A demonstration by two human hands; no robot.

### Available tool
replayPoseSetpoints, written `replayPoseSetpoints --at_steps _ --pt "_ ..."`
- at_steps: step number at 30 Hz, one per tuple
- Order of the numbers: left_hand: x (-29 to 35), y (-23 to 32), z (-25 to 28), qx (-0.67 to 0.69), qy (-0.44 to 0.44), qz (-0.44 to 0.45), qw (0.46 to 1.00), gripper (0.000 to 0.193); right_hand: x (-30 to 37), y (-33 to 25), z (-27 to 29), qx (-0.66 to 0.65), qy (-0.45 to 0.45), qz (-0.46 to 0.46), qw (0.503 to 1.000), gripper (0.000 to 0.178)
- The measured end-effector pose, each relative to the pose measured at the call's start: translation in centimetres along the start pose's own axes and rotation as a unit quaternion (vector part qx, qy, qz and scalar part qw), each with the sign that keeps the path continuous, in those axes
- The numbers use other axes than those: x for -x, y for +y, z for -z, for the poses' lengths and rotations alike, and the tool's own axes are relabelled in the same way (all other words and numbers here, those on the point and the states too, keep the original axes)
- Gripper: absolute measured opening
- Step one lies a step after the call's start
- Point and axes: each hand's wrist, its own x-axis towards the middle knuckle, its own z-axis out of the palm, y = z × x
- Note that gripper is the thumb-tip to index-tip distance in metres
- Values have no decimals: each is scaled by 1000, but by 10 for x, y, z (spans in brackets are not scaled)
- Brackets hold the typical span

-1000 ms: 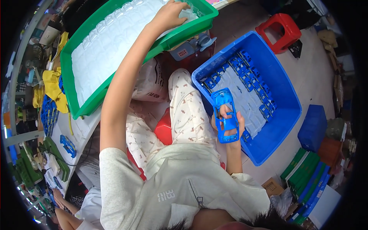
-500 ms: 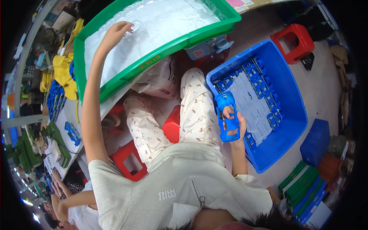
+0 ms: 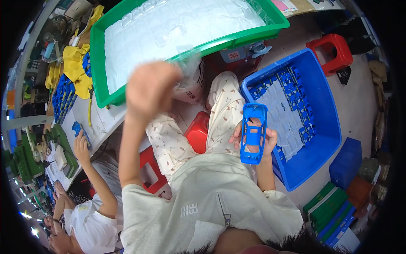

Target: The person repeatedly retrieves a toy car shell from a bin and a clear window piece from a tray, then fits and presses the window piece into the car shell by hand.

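Note:
My right hand (image 3: 270,142) holds a blue plastic toy car body shell (image 3: 253,134), tilted up so that its window openings and hollow inside show. My left hand (image 3: 153,86) is smeared by motion. At its fingertips is a clear, thin plastic piece (image 3: 188,56), blurred, in front of the green tray's near rim. That green tray (image 3: 211,47) holds rows of similar clear pieces (image 3: 136,15) on white sheeting. To my right stands a deep blue bin (image 3: 323,131) with several blue car shells (image 3: 298,99) lined up beside white sheeting.
A red stool (image 3: 334,55) stands beyond the bin. Green and blue crates (image 3: 325,201) are stacked at lower right. On the left, a co-worker's hand (image 3: 81,146) reaches to a blue shell (image 3: 79,129) on the white table (image 3: 101,122), near a yellow cloth (image 3: 77,70).
My left hand has come back from the tray toward me with a clear piece. The shell in my right hand has turned slightly. A co-worker's hand has reached the blue shell on the table.

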Motion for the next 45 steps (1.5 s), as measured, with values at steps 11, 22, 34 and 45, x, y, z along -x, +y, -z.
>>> replayPoseSetpoints --at_steps 11,22,34,45 --pt "66 73 18 132 -54 13 990 10 -27 13 -32 -13 -128 -44 991 82" --pt "101 108 19 613 109 539 568 16 -38 39 -51 144 -158 -37 976 86" --pt "166 48 48 -151 57 395 905 22 -49 64 -45 203 -119 -53 970 74" --pt "172 53 35 -174 -4 295 940 26 -46 77 -28 140 -6 -101 985 54"
